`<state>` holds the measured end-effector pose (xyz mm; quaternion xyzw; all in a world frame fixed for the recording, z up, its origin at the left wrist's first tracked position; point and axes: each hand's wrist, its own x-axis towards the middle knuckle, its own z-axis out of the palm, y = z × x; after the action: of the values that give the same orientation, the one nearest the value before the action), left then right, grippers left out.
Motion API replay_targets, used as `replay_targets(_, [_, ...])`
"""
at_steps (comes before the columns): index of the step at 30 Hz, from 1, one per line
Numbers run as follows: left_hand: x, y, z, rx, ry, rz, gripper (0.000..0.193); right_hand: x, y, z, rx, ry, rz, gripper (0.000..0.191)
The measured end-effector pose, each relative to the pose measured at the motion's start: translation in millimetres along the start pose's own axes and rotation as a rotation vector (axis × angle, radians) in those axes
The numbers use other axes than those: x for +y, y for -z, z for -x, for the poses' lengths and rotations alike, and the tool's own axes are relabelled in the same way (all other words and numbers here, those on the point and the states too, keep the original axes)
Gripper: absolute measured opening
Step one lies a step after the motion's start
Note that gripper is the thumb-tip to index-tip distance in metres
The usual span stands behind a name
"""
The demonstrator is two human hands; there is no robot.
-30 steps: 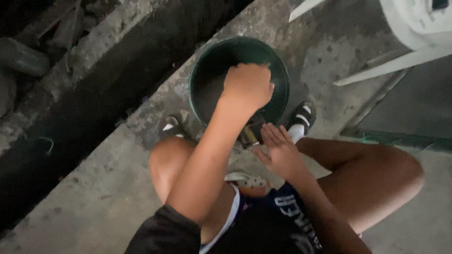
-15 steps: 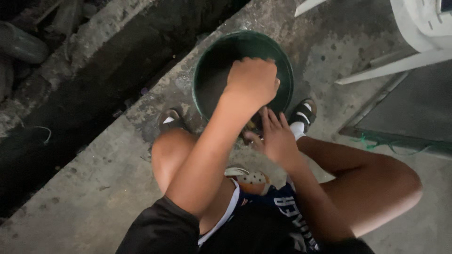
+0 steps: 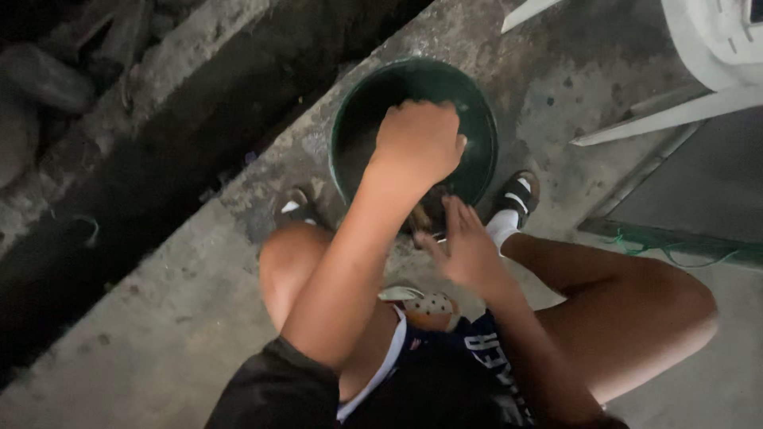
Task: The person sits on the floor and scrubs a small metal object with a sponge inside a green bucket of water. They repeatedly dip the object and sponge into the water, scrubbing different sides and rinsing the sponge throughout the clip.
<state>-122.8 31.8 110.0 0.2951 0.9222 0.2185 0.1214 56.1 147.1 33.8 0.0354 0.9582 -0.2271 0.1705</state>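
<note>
A dark green round basin (image 3: 477, 119) stands on the concrete between my feet. My left hand (image 3: 420, 141) is curled into a fist inside it, knuckles up; whatever lies under the fingers is hidden. My right hand (image 3: 465, 248) hovers just outside the basin's near rim with its fingers spread, holding nothing. A small brown object (image 3: 421, 216) shows between the two hands at the rim; I cannot tell what it is. A beige perforated clog (image 3: 429, 306) lies between my knees, below the right hand.
A deep dark gutter (image 3: 159, 183) runs diagonally along the left, with stones (image 3: 48, 79) beyond it. White plastic chair legs (image 3: 675, 111) stand at the upper right. A green cord (image 3: 675, 253) lies by a floor edge on the right. My sandalled feet (image 3: 517, 195) flank the basin.
The left fist has stayed in the basin. The right hand has lifted slightly off the clog and spread its fingers near the basin's rim.
</note>
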Motion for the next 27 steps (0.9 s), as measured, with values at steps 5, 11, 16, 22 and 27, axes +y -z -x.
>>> replay_targets(5, [1, 0, 1, 0.004, -0.010, -0.037, 0.038, 3, -6, 3, 0.047, -0.008, 0.001, 0.086])
replay_targets(11, [3, -5, 0, -0.013, -0.004, -0.015, 0.038, -14, -5, 14, 0.108, -0.015, 0.029, 0.096])
replay_targets(16, [3, -5, 1, 0.044, -0.031, -0.047, 0.038, -22, 1, 4, 0.169, 0.017, 0.085, 0.091])
replay_targets(22, [0, 1, 2, 0.026, -0.001, -0.037, 0.038, -22, 9, 14, 0.107, 0.034, 0.098, 0.084])
replay_targets(27, [1, 6, 5, 0.032, -0.020, -0.035, 0.036, -25, 10, 10, -0.009, -0.127, 0.037, 0.084])
